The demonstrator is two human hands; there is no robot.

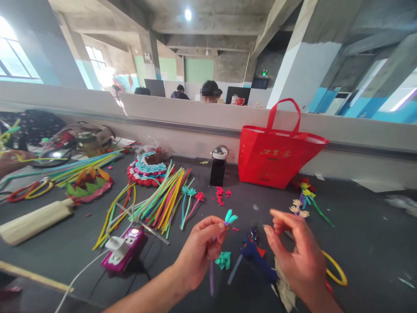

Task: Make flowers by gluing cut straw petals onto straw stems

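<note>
My left hand (pixel 203 245) pinches a small flower, its teal petals (pixel 230 216) above the fingertips and its purple stem (pixel 211 278) hanging below the hand. To the right, my right hand (pixel 295 248) is raised with thumb and index finger apart; I see nothing between them. Under and between the hands lie a pile of teal pieces (pixel 223 260) and a dark blue tool (pixel 256 256) that looks like a glue gun. Red pieces (pixel 220 195) are scattered farther back. Finished-looking stems with teal tops (pixel 189 191) and a red flower top (pixel 200 197) lie left of them.
A bundle of coloured pipe cleaners (pixel 169 200) lies left of centre, near a purple power strip (pixel 125 248). Behind stand a phone (pixel 217 172), a cup (pixel 219 152) and a red bag (pixel 276 152). Another person's hand (pixel 14 161) is at the far left. A yellow ring (pixel 340 271) lies at right.
</note>
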